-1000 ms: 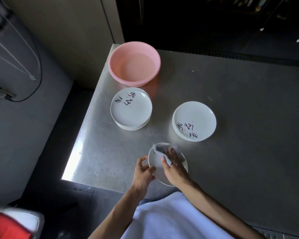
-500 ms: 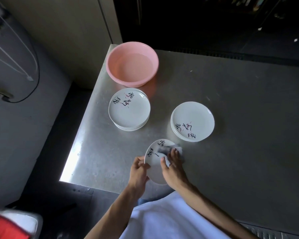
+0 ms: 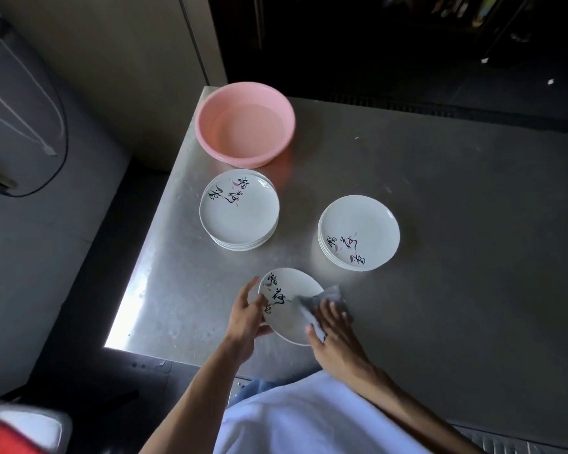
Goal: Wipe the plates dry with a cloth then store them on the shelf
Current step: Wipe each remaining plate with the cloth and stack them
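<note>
Steel-grey table (image 3: 440,224) fills my head feed. The left hand (image 3: 246,317) grips a white plate (image 3: 286,306) by its rim, thumb on top, tilted just above the table's near edge. The right hand (image 3: 333,332) presses a grey cloth (image 3: 322,298) onto the plate's right side with pretty flat, spread fingers. Further back there's one plate stack (image 3: 240,211) just in front of a pink basin (image 3: 245,124), and a second stack (image 3: 359,232) off to its right, well apart.
</note>
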The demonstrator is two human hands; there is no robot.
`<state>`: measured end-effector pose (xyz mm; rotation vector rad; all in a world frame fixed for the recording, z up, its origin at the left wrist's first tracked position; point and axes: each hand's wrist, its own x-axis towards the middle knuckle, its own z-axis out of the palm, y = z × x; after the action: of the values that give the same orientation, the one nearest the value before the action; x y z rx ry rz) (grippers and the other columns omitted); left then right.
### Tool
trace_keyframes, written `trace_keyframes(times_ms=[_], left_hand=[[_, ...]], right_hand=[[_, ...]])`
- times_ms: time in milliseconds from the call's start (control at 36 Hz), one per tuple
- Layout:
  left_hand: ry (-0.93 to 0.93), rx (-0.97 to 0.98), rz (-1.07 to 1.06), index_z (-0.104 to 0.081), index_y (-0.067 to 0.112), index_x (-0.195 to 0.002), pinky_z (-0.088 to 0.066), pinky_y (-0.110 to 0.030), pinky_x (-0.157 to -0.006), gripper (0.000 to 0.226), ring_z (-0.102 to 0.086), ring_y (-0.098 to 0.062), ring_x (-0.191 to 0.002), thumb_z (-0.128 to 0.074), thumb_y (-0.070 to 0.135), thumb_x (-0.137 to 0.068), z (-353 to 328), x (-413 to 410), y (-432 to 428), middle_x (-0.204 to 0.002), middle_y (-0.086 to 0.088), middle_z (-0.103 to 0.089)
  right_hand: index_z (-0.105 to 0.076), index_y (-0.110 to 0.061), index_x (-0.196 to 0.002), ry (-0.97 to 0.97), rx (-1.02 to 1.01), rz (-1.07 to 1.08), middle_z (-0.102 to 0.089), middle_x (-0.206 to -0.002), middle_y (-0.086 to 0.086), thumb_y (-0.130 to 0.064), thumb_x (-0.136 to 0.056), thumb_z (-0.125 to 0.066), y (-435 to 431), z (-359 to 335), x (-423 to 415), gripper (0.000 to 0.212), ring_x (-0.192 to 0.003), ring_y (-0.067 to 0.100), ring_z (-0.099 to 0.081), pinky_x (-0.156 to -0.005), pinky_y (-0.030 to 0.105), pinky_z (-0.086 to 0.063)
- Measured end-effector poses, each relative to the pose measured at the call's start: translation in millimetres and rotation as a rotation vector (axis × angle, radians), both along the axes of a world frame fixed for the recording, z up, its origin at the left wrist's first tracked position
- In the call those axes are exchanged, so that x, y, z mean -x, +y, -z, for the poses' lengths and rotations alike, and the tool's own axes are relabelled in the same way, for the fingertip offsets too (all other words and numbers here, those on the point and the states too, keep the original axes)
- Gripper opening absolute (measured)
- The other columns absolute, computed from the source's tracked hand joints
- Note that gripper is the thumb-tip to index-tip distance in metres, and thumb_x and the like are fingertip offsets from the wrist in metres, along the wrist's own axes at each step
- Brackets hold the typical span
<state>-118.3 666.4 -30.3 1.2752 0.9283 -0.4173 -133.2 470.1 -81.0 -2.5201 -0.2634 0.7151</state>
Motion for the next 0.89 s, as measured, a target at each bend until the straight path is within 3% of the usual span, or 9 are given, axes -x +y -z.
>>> trace_keyframes(times_ms=[167,250,389,472,528,583,639,722,889], left_hand=[[-0.023,0.058,0.072,-0.045,0.047,-0.15,-0.059,-0.033,-0.069,0.049,-0.072,-0.023,-0.088,-0.041,0.022,-0.108,-7,-10,-8,-0.116,-0.005,-0.075],[-0.055,0.1,0.06,-0.039,0.042,-0.155,-0.06,-0.037,-0.074,0.051,-0.075,-0.023,-0.086,-0.04,0.022,-0.109,-3,-11,-6,-0.109,-0.007,-0.078],[-0.12,0.175,0.056,-0.039,0.041,-0.154,-0.06,-0.037,-0.08,0.048,-0.076,-0.021,-0.09,-0.047,0.026,-0.108,-4,-15,-6,-0.105,-0.004,-0.079],[-0.123,0.241,0.01,-0.056,0.034,-0.144,-0.058,-0.045,-0.097,0.04,-0.071,-0.027,-0.11,-0.052,0.045,-0.106,-4,-15,-3,-0.125,-0.014,-0.072],[-0.105,0.194,-0.037,-0.046,0.033,-0.153,-0.052,-0.048,-0.106,0.051,-0.059,-0.029,-0.129,-0.05,0.05,-0.105,1,-10,-3,-0.141,-0.015,-0.058],[-0.07,0.108,-0.021,-0.036,0.03,-0.158,-0.047,-0.05,-0.11,0.055,-0.052,-0.028,-0.136,-0.047,0.046,-0.107,5,-2,-3,-0.146,-0.009,-0.053],[-0.046,0.091,0.02,-0.045,0.025,-0.151,-0.047,-0.053,-0.111,0.048,-0.057,-0.026,-0.13,-0.045,0.047,-0.108,7,5,-2,-0.14,-0.007,-0.06],[-0.026,0.127,0.059,-0.064,0.02,-0.13,-0.053,-0.051,-0.105,0.037,-0.069,-0.028,-0.114,-0.049,0.046,-0.107,11,13,5,-0.12,-0.01,-0.072],[-0.028,0.218,-0.051,-0.057,0.018,-0.101,-0.055,-0.034,-0.077,0.018,-0.063,-0.018,-0.081,-0.046,0.027,-0.111,23,31,15,-0.09,-0.003,-0.066]], right_hand=[[-0.029,-0.01,-0.157,-0.125,-0.222,-0.285,-0.023,-0.162,0.002,-0.067,-0.098,-0.031,27,-41,1,0.081,-0.153,0.014,-0.013,-0.124,0.026,-0.006],[-0.044,-0.012,-0.149,-0.235,-0.257,-0.262,-0.044,-0.154,0.004,-0.031,-0.091,-0.062,24,-43,-12,0.064,-0.145,0.016,-0.038,-0.119,0.031,-0.029],[-0.056,-0.015,-0.14,-0.376,-0.291,-0.229,-0.061,-0.138,-0.001,-0.003,-0.085,-0.062,19,-52,-29,0.057,-0.128,0.011,-0.054,-0.107,0.022,-0.042],[-0.063,-0.017,-0.128,-0.363,-0.351,-0.113,-0.071,-0.111,-0.004,-0.003,-0.085,-0.064,19,-68,-38,0.045,-0.1,0.011,-0.064,-0.086,0.016,-0.048],[-0.068,-0.019,-0.114,-0.327,-0.368,0.057,-0.068,-0.078,-0.013,-0.012,-0.091,-0.066,18,-80,-46,0.024,-0.07,0.007,-0.061,-0.064,0.012,-0.042],[-0.071,-0.021,-0.105,-0.178,-0.456,0.255,-0.06,-0.067,-0.023,-0.015,-0.094,-0.066,16,-89,-55,0.013,-0.062,-0.007,-0.056,-0.06,0.008,-0.04],[-0.067,-0.027,-0.096,0.029,-0.657,0.489,-0.064,-0.081,-0.023,-0.011,-0.093,-0.069,12,-90,-63,0.015,-0.071,-0.019,-0.059,-0.067,0.003,-0.043],[-0.067,-0.031,-0.102,0.186,-0.831,0.657,-0.073,-0.096,-0.019,-0.012,-0.091,-0.072,5,-84,-68,0.023,-0.09,-0.007,-0.066,-0.079,0.011,-0.052],[-0.07,-0.023,-0.089,0.179,-0.8,0.876,-0.064,-0.071,-0.014,-0.03,-0.099,-0.061,0,-63,-69,0.015,-0.073,0.01,-0.054,-0.066,0.027,-0.045]])
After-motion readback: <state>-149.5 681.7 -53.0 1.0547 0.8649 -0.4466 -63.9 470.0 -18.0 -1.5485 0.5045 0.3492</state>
